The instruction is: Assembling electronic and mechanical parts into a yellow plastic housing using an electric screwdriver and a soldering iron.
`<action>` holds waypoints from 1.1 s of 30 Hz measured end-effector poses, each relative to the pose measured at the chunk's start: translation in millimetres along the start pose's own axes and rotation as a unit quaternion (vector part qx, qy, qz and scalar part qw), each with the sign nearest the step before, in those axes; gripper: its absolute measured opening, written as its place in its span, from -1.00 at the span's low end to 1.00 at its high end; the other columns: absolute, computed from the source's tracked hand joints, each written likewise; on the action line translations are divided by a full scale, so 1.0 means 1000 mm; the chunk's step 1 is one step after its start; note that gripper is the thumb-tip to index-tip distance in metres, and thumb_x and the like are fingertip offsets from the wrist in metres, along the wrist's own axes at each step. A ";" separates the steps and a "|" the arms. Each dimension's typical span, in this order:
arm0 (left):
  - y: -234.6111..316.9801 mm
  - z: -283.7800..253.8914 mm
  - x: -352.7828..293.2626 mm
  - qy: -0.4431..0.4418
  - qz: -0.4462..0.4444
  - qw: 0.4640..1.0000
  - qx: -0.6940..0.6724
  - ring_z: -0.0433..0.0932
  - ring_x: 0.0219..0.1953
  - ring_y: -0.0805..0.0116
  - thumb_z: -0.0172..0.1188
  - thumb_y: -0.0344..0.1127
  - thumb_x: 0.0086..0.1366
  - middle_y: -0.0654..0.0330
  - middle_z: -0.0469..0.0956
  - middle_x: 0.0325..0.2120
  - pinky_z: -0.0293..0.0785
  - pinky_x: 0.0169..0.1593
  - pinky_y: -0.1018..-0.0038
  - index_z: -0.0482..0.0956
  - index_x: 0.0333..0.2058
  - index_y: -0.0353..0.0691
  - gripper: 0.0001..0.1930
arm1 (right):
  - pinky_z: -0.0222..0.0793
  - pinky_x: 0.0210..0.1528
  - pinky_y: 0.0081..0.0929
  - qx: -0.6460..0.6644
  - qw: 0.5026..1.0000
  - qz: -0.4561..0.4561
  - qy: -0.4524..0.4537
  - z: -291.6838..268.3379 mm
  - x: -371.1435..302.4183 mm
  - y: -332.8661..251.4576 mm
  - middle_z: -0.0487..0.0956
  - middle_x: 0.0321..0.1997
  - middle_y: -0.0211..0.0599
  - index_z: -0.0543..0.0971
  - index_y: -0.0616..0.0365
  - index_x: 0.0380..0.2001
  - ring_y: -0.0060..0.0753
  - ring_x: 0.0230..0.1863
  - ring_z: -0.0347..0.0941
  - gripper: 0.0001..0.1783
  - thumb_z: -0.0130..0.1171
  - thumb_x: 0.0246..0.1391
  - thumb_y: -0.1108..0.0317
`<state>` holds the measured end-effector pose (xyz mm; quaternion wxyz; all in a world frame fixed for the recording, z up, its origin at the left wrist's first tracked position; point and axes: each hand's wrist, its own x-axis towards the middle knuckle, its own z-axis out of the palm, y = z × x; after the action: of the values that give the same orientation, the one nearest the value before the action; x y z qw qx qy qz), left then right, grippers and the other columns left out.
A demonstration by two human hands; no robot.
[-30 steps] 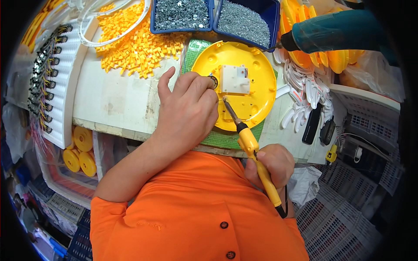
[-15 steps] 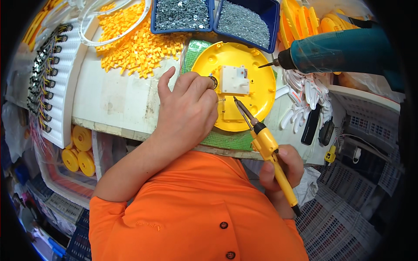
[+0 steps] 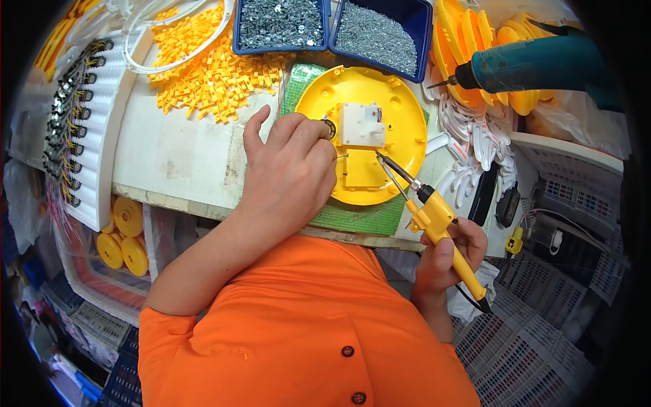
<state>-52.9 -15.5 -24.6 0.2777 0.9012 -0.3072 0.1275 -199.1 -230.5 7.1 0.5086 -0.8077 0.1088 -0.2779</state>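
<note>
1. The yellow soldering iron point(image 3: 444, 234) is held by the right hand point(image 3: 449, 254), whose fingers are closed around its handle; the tip is pointed up and to the left, and it reaches the lower right part of the yellow disc point(image 3: 363, 132).
2. The left hand point(image 3: 291, 169) is laid on the left edge of the yellow disc, palm down. Its fingertips are pressed together, and they seem to pinch a thin wire point(image 3: 341, 157); what is pinched is too small to be told with certainty.
3. The yellow disc is lying on a green mat point(image 3: 359, 218). A white square block point(image 3: 361, 124) is mounted in the middle of the disc, and a small metal ring point(image 3: 329, 128) is seen at the left of this block.
4. The work is judged to be done well when the disc is kept steady by the left hand and the tip is brought only to the joint, away from the plastic.
5. The left forearm is bent across the body; the right wrist is kept low, below the disc.
6. Above the disc two blue trays of screws point(image 3: 332, 27) are placed; at its right a teal power tool point(image 3: 542, 64) is hanging.
</note>
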 end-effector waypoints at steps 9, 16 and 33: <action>0.001 -0.001 0.001 -0.003 0.002 1.000 -0.004 0.47 0.04 0.32 0.31 -0.35 0.09 0.33 0.54 -0.16 0.02 0.32 -0.07 0.56 -0.41 -0.07 -0.89 | 0.46 -0.46 -0.54 0.020 1.000 0.009 0.014 0.000 0.000 0.001 0.51 -0.35 -0.19 0.38 0.23 0.06 -0.48 -0.52 0.46 -0.51 0.16 0.14 0.20; 0.000 -0.001 0.000 -0.001 -0.007 1.000 -0.023 0.46 0.04 0.26 0.35 -0.35 0.12 0.33 0.53 -0.20 -0.01 0.34 -0.06 0.54 -0.39 -0.07 -0.87 | 0.47 -0.46 -0.54 0.022 1.000 0.010 0.014 0.000 -0.001 0.003 0.51 -0.36 -0.21 0.39 0.23 0.06 -0.48 -0.52 0.46 -0.51 0.16 0.13 0.20; 0.030 -0.037 0.006 -0.230 -0.379 0.609 -0.658 0.48 -0.48 0.67 0.28 -0.32 0.42 0.37 0.55 -0.41 0.40 -0.44 0.66 0.60 -0.17 -0.27 -0.85 | 0.59 -0.30 -0.45 0.164 0.985 -0.047 -0.013 0.010 -0.012 -0.008 0.56 -0.13 0.10 0.22 0.14 0.17 -0.35 -0.33 0.57 -0.46 0.17 0.31 0.13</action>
<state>-69.2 -17.1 20.7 0.7394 0.5123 0.0061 -0.4369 -204.0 -214.0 6.5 0.6219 -0.7210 0.0176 -0.3052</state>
